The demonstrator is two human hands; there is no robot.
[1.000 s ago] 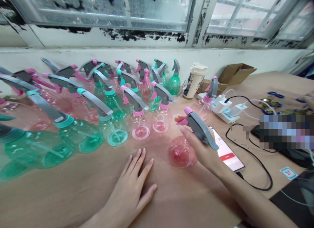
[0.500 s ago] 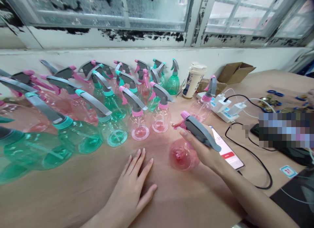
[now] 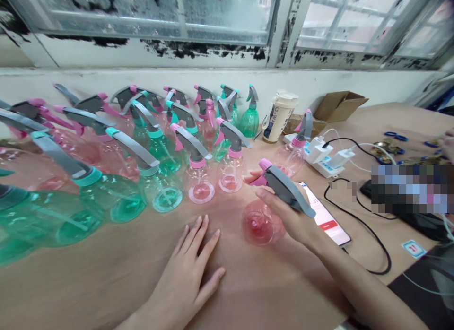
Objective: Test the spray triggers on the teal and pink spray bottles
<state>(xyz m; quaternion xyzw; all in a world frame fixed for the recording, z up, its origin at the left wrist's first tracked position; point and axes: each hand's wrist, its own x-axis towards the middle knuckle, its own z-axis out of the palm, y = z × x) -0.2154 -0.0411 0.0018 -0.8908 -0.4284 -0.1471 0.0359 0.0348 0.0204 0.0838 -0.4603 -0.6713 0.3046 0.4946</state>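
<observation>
My right hand [image 3: 287, 216] is closed around the grey and pink trigger head of a pink spray bottle [image 3: 260, 223] that stands on the brown table [image 3: 88, 273]. My left hand [image 3: 189, 268] lies flat on the table, fingers spread, holding nothing, just left of that bottle. Beyond both hands stand several green and pink spray bottles [image 3: 159, 164] in rows, reaching back to the wall.
A phone [image 3: 324, 219] lies right of the held bottle, with black cables [image 3: 369, 245] and a white power strip [image 3: 328, 157] behind it. A paper cup [image 3: 280, 117] and a cardboard box [image 3: 340, 105] stand near the wall. Another pink bottle [image 3: 296, 150] stands by the strip.
My right hand with the pink bottle has shifted slightly left and toward me. The left hand has stayed flat in the same place.
</observation>
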